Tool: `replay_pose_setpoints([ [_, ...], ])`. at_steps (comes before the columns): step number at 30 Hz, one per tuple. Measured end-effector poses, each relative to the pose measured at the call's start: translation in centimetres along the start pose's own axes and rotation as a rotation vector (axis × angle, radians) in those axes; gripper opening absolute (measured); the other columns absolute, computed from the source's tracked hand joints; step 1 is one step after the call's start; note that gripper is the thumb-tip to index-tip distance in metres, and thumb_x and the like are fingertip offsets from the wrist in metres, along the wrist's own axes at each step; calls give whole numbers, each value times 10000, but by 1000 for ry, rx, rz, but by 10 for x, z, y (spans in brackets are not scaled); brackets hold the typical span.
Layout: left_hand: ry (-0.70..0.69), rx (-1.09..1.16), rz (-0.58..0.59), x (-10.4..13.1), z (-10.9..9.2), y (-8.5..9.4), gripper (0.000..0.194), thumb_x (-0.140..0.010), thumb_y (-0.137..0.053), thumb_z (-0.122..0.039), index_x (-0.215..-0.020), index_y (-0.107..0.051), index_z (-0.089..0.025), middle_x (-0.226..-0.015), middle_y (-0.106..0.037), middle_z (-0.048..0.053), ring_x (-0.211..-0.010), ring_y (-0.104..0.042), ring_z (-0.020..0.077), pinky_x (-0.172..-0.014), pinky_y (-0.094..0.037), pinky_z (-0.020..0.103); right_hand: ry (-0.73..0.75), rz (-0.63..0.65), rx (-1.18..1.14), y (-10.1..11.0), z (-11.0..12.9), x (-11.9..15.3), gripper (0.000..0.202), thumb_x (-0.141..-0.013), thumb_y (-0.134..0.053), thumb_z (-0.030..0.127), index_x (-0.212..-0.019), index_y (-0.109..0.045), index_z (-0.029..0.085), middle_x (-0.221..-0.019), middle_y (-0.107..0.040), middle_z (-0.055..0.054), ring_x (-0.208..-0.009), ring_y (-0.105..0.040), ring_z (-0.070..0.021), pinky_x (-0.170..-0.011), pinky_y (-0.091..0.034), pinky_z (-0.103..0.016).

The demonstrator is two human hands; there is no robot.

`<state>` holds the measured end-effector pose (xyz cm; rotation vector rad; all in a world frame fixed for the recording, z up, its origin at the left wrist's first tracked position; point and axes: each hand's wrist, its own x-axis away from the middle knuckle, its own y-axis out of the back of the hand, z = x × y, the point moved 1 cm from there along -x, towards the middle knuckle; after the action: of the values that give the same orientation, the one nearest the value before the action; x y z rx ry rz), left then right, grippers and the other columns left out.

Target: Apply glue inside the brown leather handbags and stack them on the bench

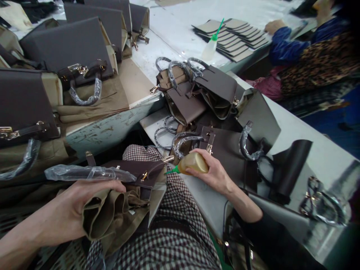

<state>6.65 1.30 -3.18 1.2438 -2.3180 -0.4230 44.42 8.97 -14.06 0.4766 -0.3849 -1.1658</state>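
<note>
On my lap lies a dark brown handbag [142, 167], its tan lining [112, 210] bunched out and its handle [90, 173] wrapped in clear plastic. My left hand [75, 206] is closed around the bag by the handle and the lining; its fingertips are partly hidden. In my right hand [213, 170] is a squeeze bottle [194, 164] of yellowish liquid, tilted so that its green nozzle [172, 170] points left at the bag's open edge. Whether the tip touches the edge I cannot tell.
Several grey-brown handbags [67, 45] stand on the left table. More bags [216, 88] crowd the bench ahead and to the right. Behind them are a second green-tipped bottle [209, 49] and stacked panels [233, 37]. A co-worker in blue sleeves [289, 47] sits at the upper right.
</note>
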Motion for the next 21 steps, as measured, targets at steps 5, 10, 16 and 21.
replay_pose_setpoints([
  [5,-36,-104,2,6,8,3,496,-843,-794,-199,-1279,-687,-410,-1205,-801,-78,-1035,-783,114,-943,-578,140,-77,66,-61,-2,-1,10,488,-825,-810,455,-1216,-608,243,-1054,-745,-48,-905,-724,-264,-827,-604,-401],
  [10,115,-103,-25,15,10,-7,417,-834,-776,-243,-1239,-727,-332,-1209,-808,-19,-1063,-783,191,-947,-611,230,-87,-68,-30,-5,-8,14,538,-824,-806,511,-1230,-588,233,-1177,-709,-95,-1038,-694,-306,-963,-553,-472],
  [16,120,5,38,8,-16,-20,222,-861,-694,-329,-1064,-764,-272,-1083,-826,-21,-866,-782,184,-730,-622,197,-82,12,-59,-4,-4,21,544,-793,-842,501,-1214,-612,243,-1103,-732,-64,-971,-707,-288,-893,-573,-441],
  [21,145,-106,-6,19,-17,-31,313,-847,-628,-262,-1146,-719,-276,-1175,-810,-30,-1021,-776,202,-782,-608,198,-165,-22,-106,0,3,32,517,-819,-805,507,-1202,-613,216,-1064,-737,-70,-942,-709,-285,-874,-580,-458],
])
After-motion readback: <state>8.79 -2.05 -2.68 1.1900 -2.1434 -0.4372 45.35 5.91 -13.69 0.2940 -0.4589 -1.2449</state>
